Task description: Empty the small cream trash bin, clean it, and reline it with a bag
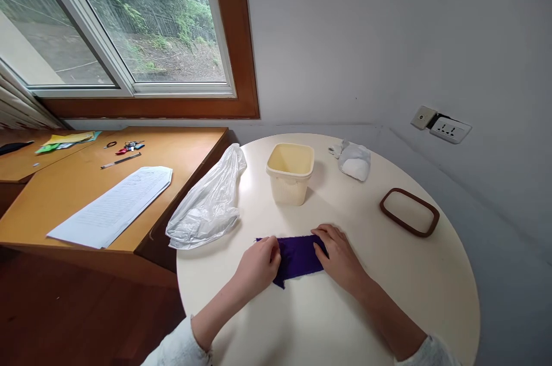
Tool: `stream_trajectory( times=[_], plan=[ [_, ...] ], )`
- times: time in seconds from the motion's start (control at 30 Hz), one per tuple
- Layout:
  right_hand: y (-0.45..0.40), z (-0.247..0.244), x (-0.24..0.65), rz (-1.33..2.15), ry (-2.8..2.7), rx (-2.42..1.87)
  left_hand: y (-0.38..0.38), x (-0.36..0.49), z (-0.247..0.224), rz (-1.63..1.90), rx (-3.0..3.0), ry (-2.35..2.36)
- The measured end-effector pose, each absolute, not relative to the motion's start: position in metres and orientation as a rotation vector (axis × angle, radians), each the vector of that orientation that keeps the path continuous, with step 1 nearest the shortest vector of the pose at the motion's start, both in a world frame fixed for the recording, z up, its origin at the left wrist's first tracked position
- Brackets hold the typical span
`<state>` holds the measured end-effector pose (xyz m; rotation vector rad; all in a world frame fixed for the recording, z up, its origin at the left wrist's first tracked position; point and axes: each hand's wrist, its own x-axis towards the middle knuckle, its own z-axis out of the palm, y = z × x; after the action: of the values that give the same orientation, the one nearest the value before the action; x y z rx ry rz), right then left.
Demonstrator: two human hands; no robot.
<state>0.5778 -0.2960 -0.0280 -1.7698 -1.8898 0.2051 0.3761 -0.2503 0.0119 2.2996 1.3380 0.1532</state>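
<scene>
A strip of dark purple cloth (pixel 301 257) with frayed edges lies across the white round table, its lower left corner hanging into a point. At the cloth's left end my left hand (pixel 260 265) is closed, with the fabric pinched in its curled fingers. My right hand (pixel 338 257) grips the other end between thumb and fingers, the fingertips over the top edge. Just beyond the cloth stands a cream plastic tub (pixel 290 188) without a lid.
A crumpled clear plastic bag (pixel 211 205) lies at the table's left edge. Back right is a small white bag (pixel 354 160); a brown rounded frame (pixel 409 212) lies at right. The adjoining wooden desk (pixel 190 150) bears papers (pixel 114 205), a pen (pixel 121 160) and keys (pixel 130 146).
</scene>
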Motion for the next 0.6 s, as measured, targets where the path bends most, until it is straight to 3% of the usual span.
stream_trajectory(
  times=[0.33,0.6],
  plan=[
    [-0.296,-0.028,0.577,0.174,-1.891,-1.770,-0.255,0.390,0.006,0.006,2.446,1.355],
    [-0.297,-0.030,0.579,0.213,-1.897,-1.766,-0.245,0.372,0.009,0.387,1.984,1.339]
  ],
)
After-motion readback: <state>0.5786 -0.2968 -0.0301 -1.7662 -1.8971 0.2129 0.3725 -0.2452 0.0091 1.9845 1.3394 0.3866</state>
